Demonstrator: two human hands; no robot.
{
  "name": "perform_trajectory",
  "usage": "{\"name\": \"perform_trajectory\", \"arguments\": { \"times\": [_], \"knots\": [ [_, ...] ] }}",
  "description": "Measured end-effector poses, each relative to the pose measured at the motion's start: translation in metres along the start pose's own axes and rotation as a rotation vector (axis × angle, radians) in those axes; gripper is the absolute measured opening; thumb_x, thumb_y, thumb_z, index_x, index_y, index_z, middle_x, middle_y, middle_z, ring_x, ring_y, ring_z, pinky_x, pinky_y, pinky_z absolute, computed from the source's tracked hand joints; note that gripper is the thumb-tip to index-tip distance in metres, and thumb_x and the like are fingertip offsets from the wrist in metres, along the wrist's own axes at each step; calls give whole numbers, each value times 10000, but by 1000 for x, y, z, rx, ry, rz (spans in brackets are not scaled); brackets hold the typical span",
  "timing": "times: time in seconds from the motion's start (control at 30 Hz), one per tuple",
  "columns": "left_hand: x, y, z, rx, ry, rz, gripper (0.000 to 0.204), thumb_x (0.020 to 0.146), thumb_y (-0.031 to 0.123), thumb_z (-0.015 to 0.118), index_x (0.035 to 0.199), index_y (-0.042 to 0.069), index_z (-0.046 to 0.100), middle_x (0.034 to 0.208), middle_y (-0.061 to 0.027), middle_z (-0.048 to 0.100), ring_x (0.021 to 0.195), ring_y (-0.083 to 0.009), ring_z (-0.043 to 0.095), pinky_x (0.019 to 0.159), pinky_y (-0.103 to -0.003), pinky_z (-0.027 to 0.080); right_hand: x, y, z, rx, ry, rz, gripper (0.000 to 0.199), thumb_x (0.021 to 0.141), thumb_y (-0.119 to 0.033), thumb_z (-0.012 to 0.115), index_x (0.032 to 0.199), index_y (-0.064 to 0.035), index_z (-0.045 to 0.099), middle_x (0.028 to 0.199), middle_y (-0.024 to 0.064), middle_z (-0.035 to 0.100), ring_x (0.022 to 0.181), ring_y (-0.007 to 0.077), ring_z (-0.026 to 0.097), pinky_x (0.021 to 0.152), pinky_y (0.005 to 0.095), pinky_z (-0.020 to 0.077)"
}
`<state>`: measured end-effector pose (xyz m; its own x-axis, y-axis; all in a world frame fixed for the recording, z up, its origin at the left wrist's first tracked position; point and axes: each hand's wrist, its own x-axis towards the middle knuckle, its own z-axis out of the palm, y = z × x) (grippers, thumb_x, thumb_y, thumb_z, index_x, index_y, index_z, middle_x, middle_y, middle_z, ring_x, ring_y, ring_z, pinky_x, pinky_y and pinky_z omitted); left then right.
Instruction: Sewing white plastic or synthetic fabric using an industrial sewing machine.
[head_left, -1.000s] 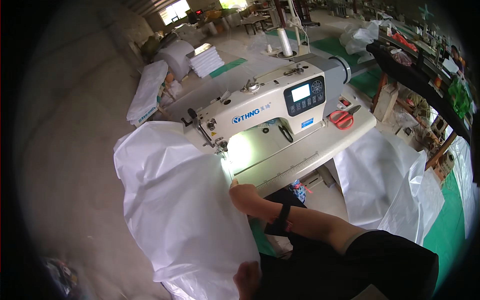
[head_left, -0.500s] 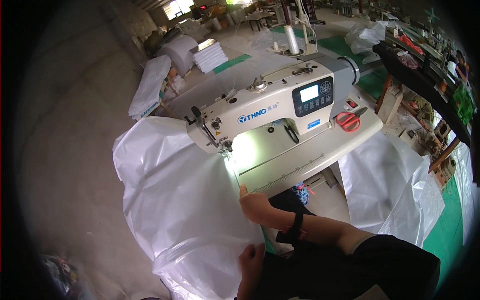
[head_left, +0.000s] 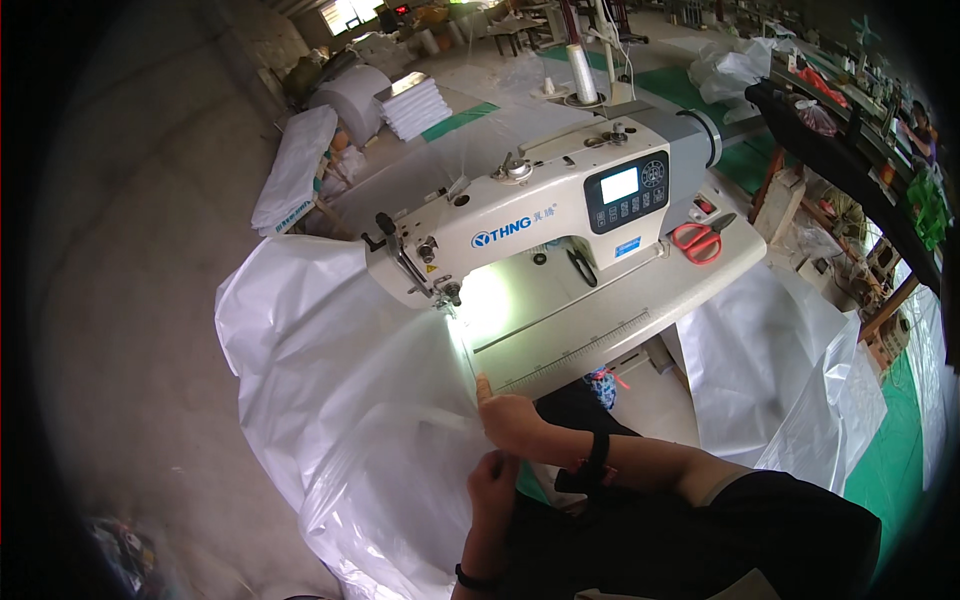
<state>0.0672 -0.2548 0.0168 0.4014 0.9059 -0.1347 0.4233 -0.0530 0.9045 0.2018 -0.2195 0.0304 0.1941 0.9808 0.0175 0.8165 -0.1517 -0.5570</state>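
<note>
A large glossy white plastic sheet (head_left: 350, 400) hangs over the left end of a sewing machine (head_left: 520, 220), its right edge running under the lit needle area. My right hand (head_left: 512, 422) is closed at that edge, at the front of the machine bed, with its index finger pointing up along the sheet. Just below it, my left hand (head_left: 490, 488) is closed on the same edge, close to the right wrist. The fingertips of both hands are partly hidden.
Red-handled scissors (head_left: 697, 243) and small black thread snips (head_left: 582, 267) lie on the machine bed. A thread cone (head_left: 583, 75) stands behind. More white sheeting (head_left: 760, 360) hangs at right, beside a dark-topped bench (head_left: 840, 150). Stacked white sheets (head_left: 416, 108) sit at the back left.
My left hand has moved up and slightly left, closer to the right hand. The sheet has shifted and its folds have changed. My right hand stays almost where it was.
</note>
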Motion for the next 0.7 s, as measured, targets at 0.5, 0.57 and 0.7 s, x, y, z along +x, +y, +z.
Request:
{"name": "perform_trajectory", "arguments": {
  "times": [0.5,0.57,0.7],
  "knots": [
    [89,2,-127,1093,589,396,648,786,211,655,1375,180,386,1286,-164,449,1191,-344,427,957,-464,363,22,-6,-11,-245,-63,-22,624,745,-67,561,1261,207,339,691,151,659,639,242,672,514,304,511],
    [107,-12,-136,1088,526,390,643,792,221,652,1374,189,382,1295,-168,448,1200,-340,433,952,-453,383,34,-2,-2,-245,10,-16,599,753,-68,543,1261,191,358,638,124,644,583,239,657,485,322,502],
    [134,-21,-147,1039,406,413,597,829,235,616,1372,193,372,1307,-179,442,1171,-357,470,930,-435,432,56,-2,-7,-268,18,-6,625,741,-83,572,1258,199,361,673,110,656,613,212,659,505,315,503]
  ]
}}
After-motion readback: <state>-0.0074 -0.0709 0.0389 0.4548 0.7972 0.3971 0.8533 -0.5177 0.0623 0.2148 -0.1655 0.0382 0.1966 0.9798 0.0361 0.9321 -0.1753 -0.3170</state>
